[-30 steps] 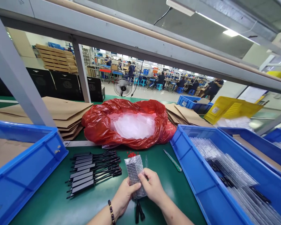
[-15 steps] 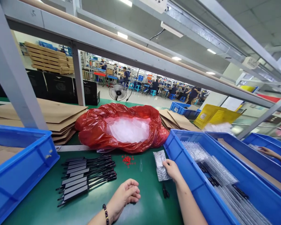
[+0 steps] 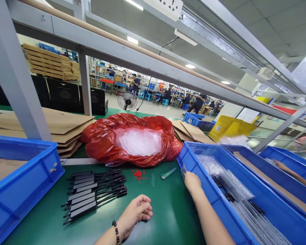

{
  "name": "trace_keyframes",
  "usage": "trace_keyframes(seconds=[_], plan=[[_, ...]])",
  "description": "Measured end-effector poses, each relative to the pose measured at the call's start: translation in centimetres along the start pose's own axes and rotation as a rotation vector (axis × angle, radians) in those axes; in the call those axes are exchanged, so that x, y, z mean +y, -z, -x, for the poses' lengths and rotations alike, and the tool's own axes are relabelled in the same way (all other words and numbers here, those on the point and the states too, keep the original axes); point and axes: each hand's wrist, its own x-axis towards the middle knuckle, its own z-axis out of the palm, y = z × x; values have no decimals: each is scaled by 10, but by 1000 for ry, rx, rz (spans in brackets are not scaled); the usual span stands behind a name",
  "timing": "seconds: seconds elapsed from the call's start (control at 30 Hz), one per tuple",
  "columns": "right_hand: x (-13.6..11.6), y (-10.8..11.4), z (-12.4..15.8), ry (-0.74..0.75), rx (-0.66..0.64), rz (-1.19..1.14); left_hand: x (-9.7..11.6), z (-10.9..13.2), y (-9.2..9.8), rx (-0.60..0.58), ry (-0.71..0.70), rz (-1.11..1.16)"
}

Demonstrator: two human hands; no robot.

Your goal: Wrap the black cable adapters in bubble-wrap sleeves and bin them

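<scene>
My left hand rests on the green tabletop, fingers loosely curled, with nothing visible in them. A beaded bracelet circles that wrist. At the left wall of the blue bin, my right hand is closed on a bubble-wrap pouch, mostly hidden behind the fingers. A green utility knife lies on the table left of this hand. Small red rings are piled between the hands and a red bag. Left of my left hand, black flat devices with cables lie in a row.
The red plastic bag holds clear pouches. On the right, the blue bin contains wrapped items; another blue bin stands left. Cardboard sheets lie behind. Another person's hand reaches into a far-right bin. A metal frame spans overhead.
My right hand has shifted right with the bubble-wrap pouch, to the bin's wall. The utility knife has come into view; the small black items below the pouch are out of sight. My left hand stays put.
</scene>
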Motion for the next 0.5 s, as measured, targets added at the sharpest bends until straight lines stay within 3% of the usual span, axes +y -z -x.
trace_keyframes(seconds=[0.2,0.5], plan=[[-6,-6,-1,-14,11,141,1,1,-2,7,2,-23],[-2,12,10,10,80,254,-2,-1,0,16,-7,-46]])
